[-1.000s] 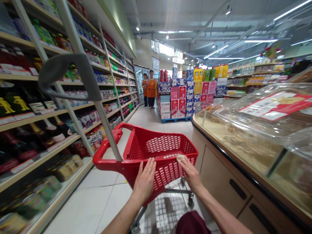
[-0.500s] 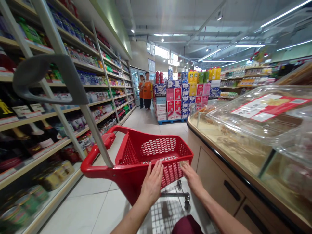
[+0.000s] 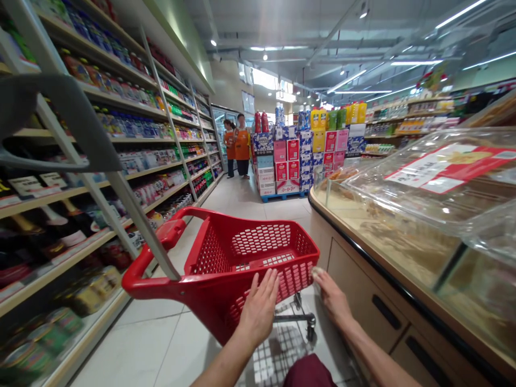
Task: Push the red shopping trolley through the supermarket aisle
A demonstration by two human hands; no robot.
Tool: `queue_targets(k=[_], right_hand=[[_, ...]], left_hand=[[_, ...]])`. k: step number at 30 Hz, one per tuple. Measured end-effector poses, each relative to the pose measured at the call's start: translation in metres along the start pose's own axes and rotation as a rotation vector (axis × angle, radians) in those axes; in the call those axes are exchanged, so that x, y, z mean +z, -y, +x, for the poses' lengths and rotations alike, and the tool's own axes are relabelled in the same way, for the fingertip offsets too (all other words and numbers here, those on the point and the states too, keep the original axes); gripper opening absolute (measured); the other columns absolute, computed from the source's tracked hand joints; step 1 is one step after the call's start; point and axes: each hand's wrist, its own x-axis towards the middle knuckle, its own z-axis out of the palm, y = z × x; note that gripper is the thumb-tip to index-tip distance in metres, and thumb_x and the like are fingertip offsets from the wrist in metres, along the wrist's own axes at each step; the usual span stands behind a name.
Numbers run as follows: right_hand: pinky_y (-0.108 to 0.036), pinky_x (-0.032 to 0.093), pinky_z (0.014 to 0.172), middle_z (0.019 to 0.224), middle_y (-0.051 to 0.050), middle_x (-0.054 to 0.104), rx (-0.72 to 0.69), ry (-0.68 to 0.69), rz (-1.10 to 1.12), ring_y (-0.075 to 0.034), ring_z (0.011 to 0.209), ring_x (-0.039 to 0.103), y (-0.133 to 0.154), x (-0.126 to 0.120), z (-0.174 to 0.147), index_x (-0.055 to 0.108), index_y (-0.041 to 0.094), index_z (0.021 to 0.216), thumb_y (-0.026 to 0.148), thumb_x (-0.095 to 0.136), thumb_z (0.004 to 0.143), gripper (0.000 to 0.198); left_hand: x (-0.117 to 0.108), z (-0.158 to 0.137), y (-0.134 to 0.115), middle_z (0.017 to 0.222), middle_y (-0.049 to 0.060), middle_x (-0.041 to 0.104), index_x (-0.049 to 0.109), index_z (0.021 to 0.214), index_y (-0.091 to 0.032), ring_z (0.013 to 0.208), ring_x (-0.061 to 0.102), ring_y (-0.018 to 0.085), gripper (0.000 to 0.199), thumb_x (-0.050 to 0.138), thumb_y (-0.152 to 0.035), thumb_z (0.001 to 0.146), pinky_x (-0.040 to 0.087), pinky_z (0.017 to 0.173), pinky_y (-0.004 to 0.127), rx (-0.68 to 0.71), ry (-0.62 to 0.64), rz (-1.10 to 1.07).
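To judge by the pose, seemingly at the step of wiping the outside of a red shopping cart (image 3: 213, 298), directly ahead of both hands; with the left hand (image 3: 260, 312) laid along the near wall, fingers straight, grasping nothing, probably for steadying; with the right hand (image 3: 334, 298) curled, pinching a small pale wad (image 3: 316, 272) at the fingertips, beside the wall's right end corner; whether touching there or just off the plastic, impossible to tell; whether cloth or sponge, likewise too small to tell.

Next, in all likelihood, calling for a turn of the pinch around that corner or a pass back toward the left hand; in either case calling for light, even pressure, without rolling the cart on the caster (image 3: 311, 328) below the right fingertips; also calling for care with the right elbow, given a wooden counter (image 3: 358, 274) just to the right of the grip.

Left of the left hand, a grey pole handle (image 3: 94, 142); well beyond the grip, stacked cartons (image 3: 288, 166) and two people in orange vests (image 3: 242, 145).
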Motion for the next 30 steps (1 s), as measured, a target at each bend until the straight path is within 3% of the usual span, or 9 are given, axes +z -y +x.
queue_targets(k=[4, 8, 10, 15, 20, 26, 30], right_hand=[[-0.041, 0.035, 0.099, 0.125, -0.002, 0.048, 0.03, -0.218, 0.044, -0.019, 0.121, 0.036, -0.001, -0.01, 0.024, 0.054, 0.025, 0.115, 0.011, 0.042, 0.076, 0.043], [-0.041, 0.039, 0.095, 0.116, -0.003, 0.056, 0.036, -0.076, 0.032, -0.019, 0.115, 0.044, 0.006, -0.005, 0.015, 0.061, 0.024, 0.105, 0.011, 0.042, 0.075, 0.038], [-0.041, 0.039, 0.095, 0.117, -0.002, 0.055, 0.019, -0.022, 0.036, -0.019, 0.116, 0.043, 0.019, -0.002, 0.006, 0.059, 0.025, 0.109, 0.009, 0.038, 0.077, 0.041], [-0.043, 0.031, 0.101, 0.128, -0.002, 0.045, -0.144, -0.14, 0.125, -0.019, 0.123, 0.032, 0.069, 0.003, 0.015, 0.051, 0.025, 0.118, 0.01, 0.04, 0.08, 0.042], [-0.039, 0.044, 0.09, 0.115, -0.003, 0.057, -0.197, 0.095, 0.106, -0.018, 0.114, 0.045, 0.097, 0.022, -0.001, 0.055, 0.029, 0.112, 0.004, 0.037, 0.077, 0.047], [-0.042, 0.034, 0.099, 0.126, -0.004, 0.047, -0.301, -0.088, 0.153, -0.02, 0.123, 0.032, 0.123, 0.019, 0.018, 0.049, 0.024, 0.119, 0.006, 0.039, 0.079, 0.046], [-0.038, 0.043, 0.092, 0.117, -0.003, 0.055, -0.35, 0.074, 0.157, -0.019, 0.115, 0.044, 0.129, 0.033, 0.006, 0.051, 0.028, 0.118, 0.005, 0.04, 0.078, 0.047]], left_hand=[[0.007, -0.004, 0.005, 0.14, 0.01, 0.023, 0.022, 0.132, -0.01, 0.13, 0.016, 0.021, 0.056, 0.032, -0.025, 0.079, 0.007, 0.105, 0.043, -0.039, 0.013, -0.002], [0.007, -0.012, 0.008, 0.14, 0.009, 0.024, 0.023, 0.132, -0.011, 0.13, 0.016, 0.02, 0.055, 0.031, -0.027, 0.08, 0.006, 0.105, 0.041, -0.02, 0.004, 0.016], [0.007, -0.019, 0.012, 0.14, 0.008, 0.024, 0.023, 0.132, -0.011, 0.13, 0.015, 0.02, 0.055, 0.032, -0.028, 0.08, 0.004, 0.106, 0.04, -0.03, -0.007, 0.03], [0.008, -0.037, 0.023, 0.141, 0.009, 0.021, 0.022, 0.132, -0.011, 0.131, 0.013, 0.021, 0.057, 0.034, -0.027, 0.079, 0.005, 0.106, 0.041, -0.073, -0.043, 0.08], [0.01, -0.059, 0.029, 0.14, 0.007, 0.026, 0.023, 0.132, -0.013, 0.13, 0.017, 0.02, 0.058, 0.036, -0.027, 0.077, 0.011, 0.105, 0.04, -0.084, -0.02, 0.109], [0.002, -0.077, 0.033, 0.139, 0.009, 0.028, 0.027, 0.131, -0.012, 0.13, 0.017, 0.021, 0.058, 0.038, -0.023, 0.076, 0.007, 0.106, 0.041, -0.187, -0.047, 0.087], [-0.005, -0.089, 0.034, 0.141, 0.008, 0.024, 0.024, 0.132, -0.012, 0.131, 0.014, 0.021, 0.061, 0.039, -0.025, 0.075, 0.006, 0.106, 0.04, -0.187, -0.048, 0.072]])
